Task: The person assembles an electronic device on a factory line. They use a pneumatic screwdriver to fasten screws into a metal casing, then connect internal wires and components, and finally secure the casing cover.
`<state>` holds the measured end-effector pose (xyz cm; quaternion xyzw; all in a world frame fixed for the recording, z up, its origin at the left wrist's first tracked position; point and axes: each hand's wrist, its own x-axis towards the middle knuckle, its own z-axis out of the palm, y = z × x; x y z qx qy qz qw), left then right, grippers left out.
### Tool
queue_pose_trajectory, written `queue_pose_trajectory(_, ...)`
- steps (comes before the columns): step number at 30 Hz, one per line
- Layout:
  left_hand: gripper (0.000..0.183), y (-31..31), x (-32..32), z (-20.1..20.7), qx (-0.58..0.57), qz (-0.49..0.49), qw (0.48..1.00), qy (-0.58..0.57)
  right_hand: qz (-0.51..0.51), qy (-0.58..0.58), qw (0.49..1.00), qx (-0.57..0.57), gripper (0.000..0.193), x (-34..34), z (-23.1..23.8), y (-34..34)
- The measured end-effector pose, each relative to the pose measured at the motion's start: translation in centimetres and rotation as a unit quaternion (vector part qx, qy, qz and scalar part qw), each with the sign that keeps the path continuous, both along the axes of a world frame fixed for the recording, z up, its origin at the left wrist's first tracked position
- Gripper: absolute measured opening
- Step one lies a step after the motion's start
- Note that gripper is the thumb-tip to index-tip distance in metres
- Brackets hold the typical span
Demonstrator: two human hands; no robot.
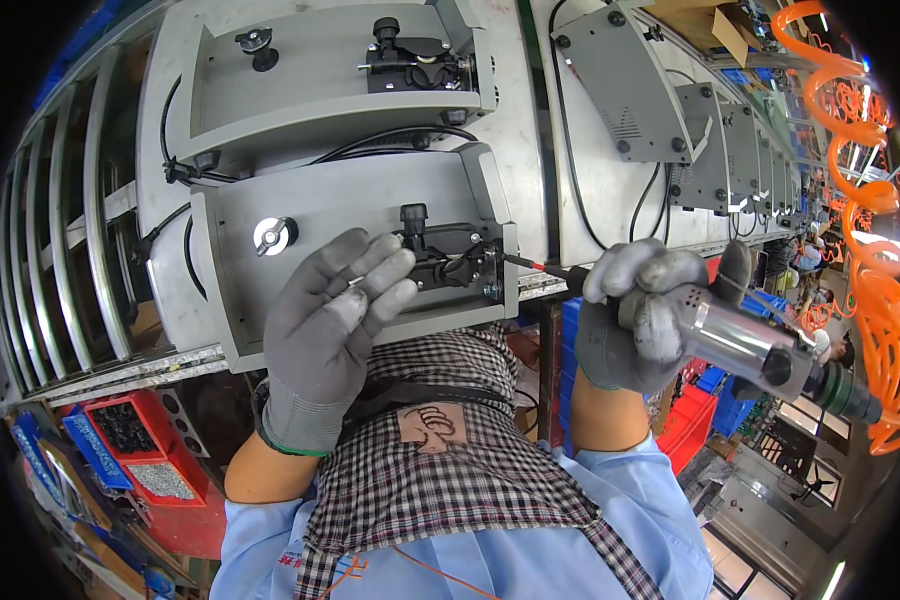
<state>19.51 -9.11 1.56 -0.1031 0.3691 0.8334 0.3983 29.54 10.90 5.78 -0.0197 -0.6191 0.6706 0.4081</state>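
Note:
In grey work gloves, my left hand [335,325] is over the front of an open grey metal housing [325,212]. Its fingertips pinch a small silvery piece, too small to name. My right hand [638,312] is wrapped around a pneumatic screwdriver [740,345], held nearly level. The driver's red-and-black bit [530,264] points left and meets the housing's right end wall. Inside the housing, beside that wall, sits a black mechanism [445,255] with an upright black knob [413,215]. A black wing knob on a white disc [274,236] is at the left.
A second open housing [315,75] lies behind the first. More grey units with black feet [625,90] line the bench to the right. Black cables [395,135] run between housings. An orange coiled air hose [850,150] hangs at right. Metal rollers [65,220] and red parts bins [155,445] are at left.

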Motion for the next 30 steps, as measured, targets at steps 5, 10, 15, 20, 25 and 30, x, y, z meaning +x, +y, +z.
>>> queue_pose_trajectory(5,0.038,-0.3,-0.3,0.2,0.017,-0.007,0.999,-0.028,0.004,-0.012,1.0,0.014,0.049,-0.1,-0.5,-0.4)
queue_pose_trajectory(10,0.033,-0.9,-0.2,-0.5,0.057,-0.013,0.998,-0.035,-0.017,-0.071,0.997,0.006,0.031,0.0,0.0,-1.1)
queue_pose_trajectory(15,0.032,-1.3,0.0,-1.3,0.117,-0.008,0.991,-0.057,-0.024,-0.078,0.997,0.004,0.028,-0.3,0.6,-1.2)
queue_pose_trajectory(20,0.033,-1.3,-0.4,-2.7,0.253,0.004,0.964,-0.086,-0.004,-0.061,0.998,-0.03,0.042,-0.1,-0.3,-0.8)
queue_pose_trajectory(25,0.036,-0.1,-0.2,-0.3,0.059,0.011,0.995,-0.074,0.019,-0.036,0.999,-0.005,0.062,-1.2,-0.3,-0.9)
queue_pose_trajectory(30,0.038,-0.7,0.5,-0.2,0.011,-0.026,0.999,-0.022,0.114,-0.04,0.992,0.035,0.051,-1.9,-1.7,0.3)
